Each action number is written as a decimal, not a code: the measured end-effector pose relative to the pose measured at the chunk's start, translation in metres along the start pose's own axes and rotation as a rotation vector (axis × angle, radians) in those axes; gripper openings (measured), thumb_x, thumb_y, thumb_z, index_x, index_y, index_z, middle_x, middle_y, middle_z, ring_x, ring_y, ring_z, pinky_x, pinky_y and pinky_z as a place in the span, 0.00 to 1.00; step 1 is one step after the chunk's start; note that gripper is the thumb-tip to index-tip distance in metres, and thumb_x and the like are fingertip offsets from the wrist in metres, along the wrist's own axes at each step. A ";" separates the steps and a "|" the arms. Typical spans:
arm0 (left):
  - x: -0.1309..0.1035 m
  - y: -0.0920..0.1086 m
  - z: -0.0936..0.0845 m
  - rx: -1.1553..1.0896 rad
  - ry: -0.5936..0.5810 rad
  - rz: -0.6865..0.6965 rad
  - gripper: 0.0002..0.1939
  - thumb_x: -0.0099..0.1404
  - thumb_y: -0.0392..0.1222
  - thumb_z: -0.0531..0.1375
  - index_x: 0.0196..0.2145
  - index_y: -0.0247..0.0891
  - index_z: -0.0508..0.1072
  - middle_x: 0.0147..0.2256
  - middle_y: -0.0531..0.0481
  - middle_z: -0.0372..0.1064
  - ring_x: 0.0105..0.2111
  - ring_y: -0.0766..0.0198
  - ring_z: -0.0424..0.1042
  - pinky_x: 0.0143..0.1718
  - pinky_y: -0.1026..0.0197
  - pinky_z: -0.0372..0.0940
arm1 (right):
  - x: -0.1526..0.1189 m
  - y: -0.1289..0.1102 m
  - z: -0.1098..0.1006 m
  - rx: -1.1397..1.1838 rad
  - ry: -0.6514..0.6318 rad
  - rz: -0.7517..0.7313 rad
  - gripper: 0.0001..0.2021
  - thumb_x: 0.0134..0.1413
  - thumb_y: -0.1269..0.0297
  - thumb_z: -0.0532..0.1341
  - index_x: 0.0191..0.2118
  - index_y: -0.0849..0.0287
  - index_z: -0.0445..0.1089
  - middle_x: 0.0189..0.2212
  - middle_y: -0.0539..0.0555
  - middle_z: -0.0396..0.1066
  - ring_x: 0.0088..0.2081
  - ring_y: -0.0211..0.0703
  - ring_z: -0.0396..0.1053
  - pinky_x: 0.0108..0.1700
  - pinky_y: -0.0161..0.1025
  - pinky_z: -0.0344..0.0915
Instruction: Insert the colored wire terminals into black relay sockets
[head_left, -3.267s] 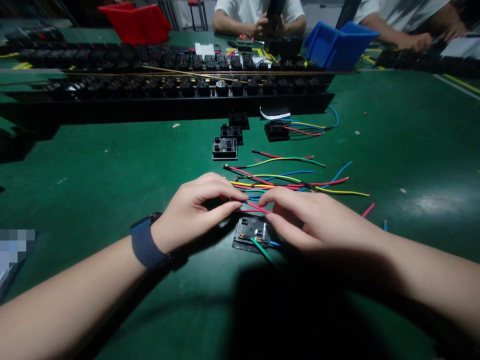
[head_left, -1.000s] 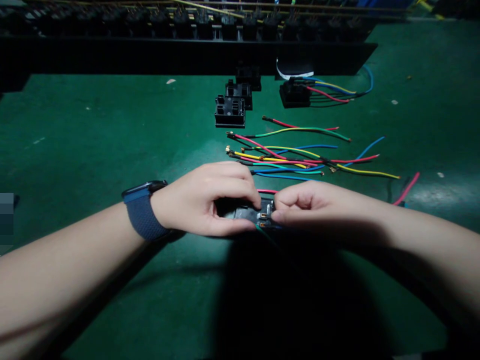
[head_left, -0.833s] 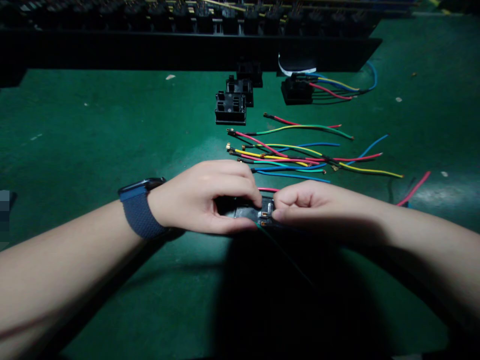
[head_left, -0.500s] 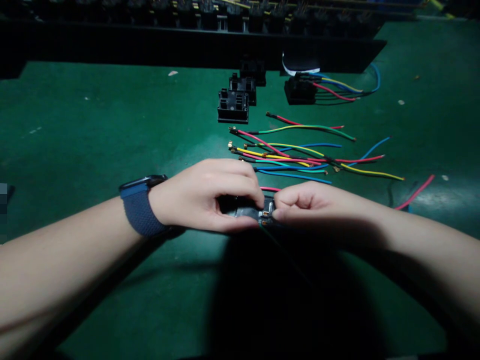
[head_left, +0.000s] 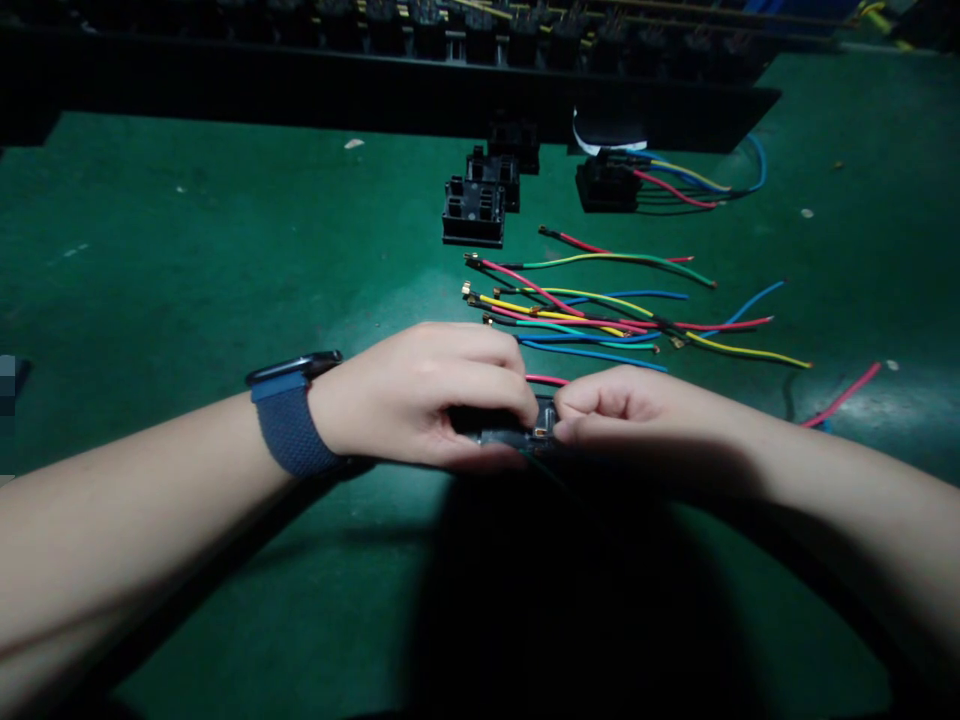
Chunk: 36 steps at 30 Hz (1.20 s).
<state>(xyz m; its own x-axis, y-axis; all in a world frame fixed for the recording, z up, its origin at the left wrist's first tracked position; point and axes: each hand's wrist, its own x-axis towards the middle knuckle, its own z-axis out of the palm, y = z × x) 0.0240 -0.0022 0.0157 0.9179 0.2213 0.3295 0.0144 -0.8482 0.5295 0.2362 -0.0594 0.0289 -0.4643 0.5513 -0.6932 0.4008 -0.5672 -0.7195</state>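
My left hand [head_left: 442, 390], with a dark blue watch band on its wrist, closes its thumb and fingers around a black plastic housing [head_left: 502, 437]. Small brass-coloured metal contacts show at the housing's right end. There my right hand [head_left: 619, 405] is closed in a pinch, its fingertips against the housing; what they grip is hidden. A red wire [head_left: 547, 380] passes just behind the housing, between both hands. From below the housing a thin green wire [head_left: 547, 468] runs into shadow.
Behind my hands lie several loose red, blue, yellow and green wires [head_left: 585, 316] with metal terminals. Further back stand several black housings [head_left: 474, 215] and one wired housing [head_left: 606, 187]. A long black rack [head_left: 300, 90] crosses the green surface [head_left: 225, 230]. Red wire [head_left: 844, 395] shows beyond my right forearm.
The view has shifted slightly, so everything sits a little further right. The housing seems tilted a little, and its contacts show less. Both hands keep their grip.
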 end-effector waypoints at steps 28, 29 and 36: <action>0.000 0.003 -0.002 0.084 -0.016 0.034 0.07 0.63 0.44 0.60 0.37 0.41 0.77 0.32 0.47 0.73 0.32 0.64 0.71 0.33 0.63 0.62 | 0.000 0.001 -0.004 0.009 -0.063 0.044 0.24 0.40 0.47 0.67 0.21 0.58 0.54 0.14 0.41 0.49 0.15 0.27 0.46 0.17 0.29 0.40; 0.000 0.003 -0.002 0.081 -0.021 0.026 0.07 0.63 0.44 0.61 0.37 0.42 0.77 0.32 0.48 0.73 0.32 0.65 0.71 0.33 0.63 0.62 | 0.000 0.001 -0.004 0.009 -0.059 0.045 0.24 0.40 0.47 0.67 0.21 0.58 0.54 0.14 0.41 0.49 0.15 0.27 0.46 0.17 0.29 0.40; 0.001 0.002 -0.003 0.041 -0.058 -0.007 0.08 0.63 0.44 0.61 0.37 0.41 0.78 0.34 0.46 0.73 0.34 0.64 0.71 0.36 0.63 0.63 | -0.001 -0.002 -0.003 0.016 -0.057 0.056 0.25 0.39 0.46 0.67 0.20 0.59 0.54 0.14 0.41 0.49 0.16 0.27 0.46 0.17 0.29 0.40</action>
<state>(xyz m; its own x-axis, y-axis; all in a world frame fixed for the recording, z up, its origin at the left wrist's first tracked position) 0.0238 -0.0026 0.0193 0.9393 0.1994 0.2793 0.0355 -0.8659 0.4989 0.2381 -0.0573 0.0312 -0.4858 0.4828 -0.7287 0.4154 -0.6060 -0.6784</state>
